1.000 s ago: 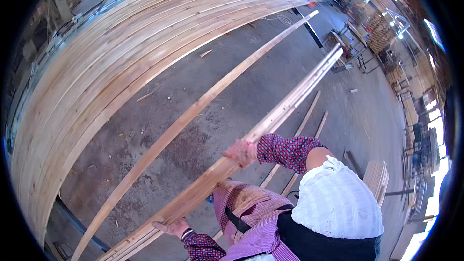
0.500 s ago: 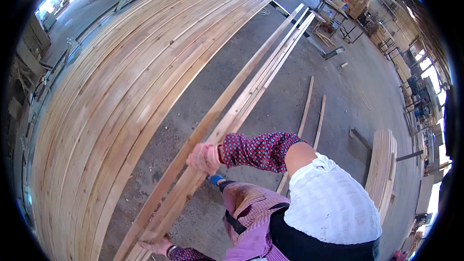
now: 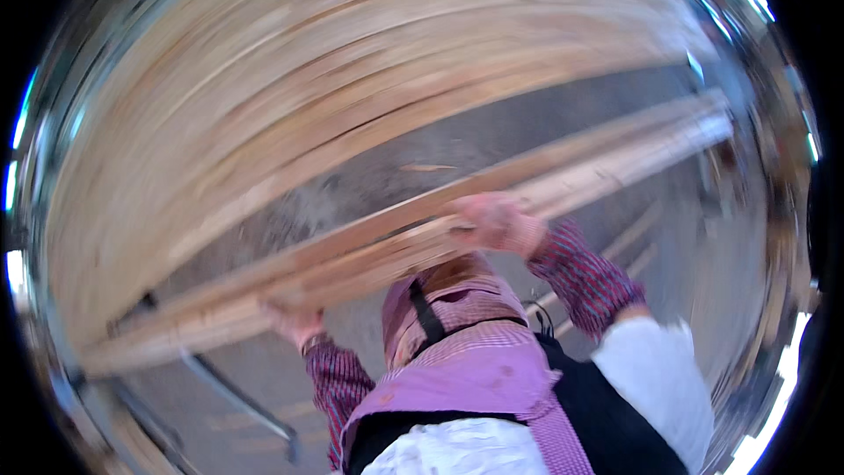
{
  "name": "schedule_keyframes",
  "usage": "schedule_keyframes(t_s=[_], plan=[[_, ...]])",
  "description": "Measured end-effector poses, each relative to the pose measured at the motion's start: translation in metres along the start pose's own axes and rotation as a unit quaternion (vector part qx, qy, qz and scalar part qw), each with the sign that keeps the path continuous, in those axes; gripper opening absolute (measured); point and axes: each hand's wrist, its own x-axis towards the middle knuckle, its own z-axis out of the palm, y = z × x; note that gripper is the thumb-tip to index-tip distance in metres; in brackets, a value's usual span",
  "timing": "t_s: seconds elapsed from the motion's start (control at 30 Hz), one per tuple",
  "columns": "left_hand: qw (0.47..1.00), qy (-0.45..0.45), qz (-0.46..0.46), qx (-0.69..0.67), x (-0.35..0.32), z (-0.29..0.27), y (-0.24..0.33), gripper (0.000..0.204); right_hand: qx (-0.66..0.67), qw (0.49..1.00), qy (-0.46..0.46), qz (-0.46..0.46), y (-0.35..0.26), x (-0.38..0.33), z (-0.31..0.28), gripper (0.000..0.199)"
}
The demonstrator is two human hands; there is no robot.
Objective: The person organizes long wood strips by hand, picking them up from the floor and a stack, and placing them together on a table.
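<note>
From where I stand, the broad spread of planks (image 3: 352, 105) fills the far side, and everything else can be placed by it. On its near side, across a strip of grey floor (image 3: 563, 114), a clutch of long boards (image 3: 615, 163) runs lengthwise in front of the person, with a dark slit between the farther board and the rest. Both hands are on these boards, which stretch well beyond each of them. The right hand (image 3: 497, 224) is closed over the top, nearer the spread's right end, knuckles up. The left hand (image 3: 294, 321), toward the spread's left end, has hold of the boards' near edge; how tightly its fingers curl beneath, I cannot tell through the blur. A small wood scrap (image 3: 428, 167) lies on the floor between the spread and the boards. Farther from the spread than the boards are the person's purple apron (image 3: 475, 369) and, toward the left, a dark bar (image 3: 242, 405).
</note>
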Motion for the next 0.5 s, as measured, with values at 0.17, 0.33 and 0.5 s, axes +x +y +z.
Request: schedule_keyframes(t_s=[0.17, 0.33, 0.5], plan=[[0.997, -0.012, -0.022, -0.07, -0.045, -0.002, 0.019, 0.094, -0.098, 0.968, 0.191, -0.127, -0.008, -0.001, -0.003, 0.048], [0.962, -0.027, -0.044, -0.267, -0.052, -0.025, -0.011, 0.063, -0.09, 0.984, -0.156, -0.015, -0.006, 0.0, 0.032, 0.047], [0.944, -0.032, -0.038, -0.326, -0.064, -0.031, -0.013, 0.049, -0.039, 0.97, -0.239, 0.007, -0.009, 0.003, 0.022, 0.041]])
